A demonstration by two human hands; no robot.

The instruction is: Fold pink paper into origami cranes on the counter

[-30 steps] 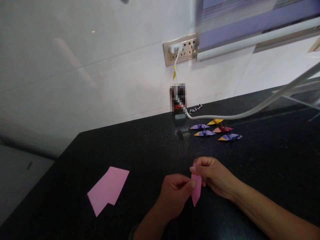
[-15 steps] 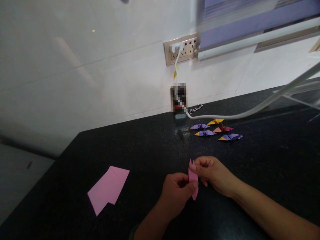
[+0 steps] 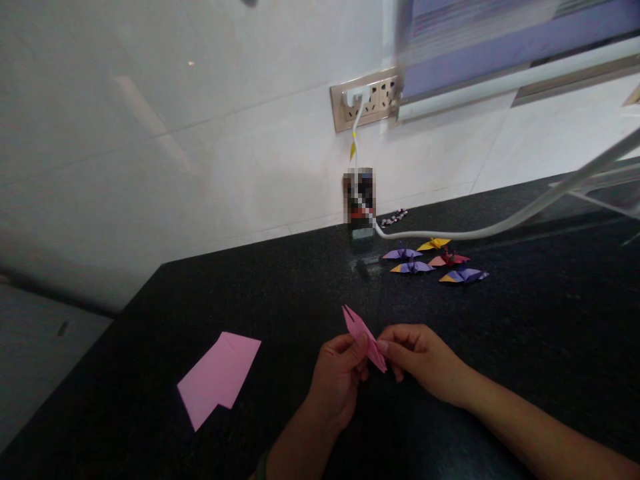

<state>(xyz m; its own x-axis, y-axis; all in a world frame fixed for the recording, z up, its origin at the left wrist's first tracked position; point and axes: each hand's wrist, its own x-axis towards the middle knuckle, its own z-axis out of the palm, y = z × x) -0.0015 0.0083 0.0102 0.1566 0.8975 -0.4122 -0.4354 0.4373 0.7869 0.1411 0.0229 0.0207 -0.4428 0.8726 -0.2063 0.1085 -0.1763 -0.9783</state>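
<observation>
A narrow folded pink paper piece [image 3: 361, 331] is pinched between both hands above the black countertop [image 3: 280, 293]. It tilts up to the left and its upper end splits into two points. My left hand [image 3: 339, 380] grips it with thumb and fingers from the left. My right hand [image 3: 423, 360] pinches its lower right end. A flat pink paper sheet [image 3: 216, 377] with a folded shape lies on the counter to the left of the hands.
Several finished paper cranes [image 3: 430, 261], purple, yellow and red, sit near the back wall. A white cable [image 3: 500, 223] runs from the wall socket [image 3: 364, 101] across the counter to the right. A small blurred object [image 3: 359, 200] leans against the wall. The counter's left edge drops off at the lower left.
The pink piece has turned from hanging point-down to tilting up to the left, showing its split end. Both hands shifted slightly lower and closer together.
</observation>
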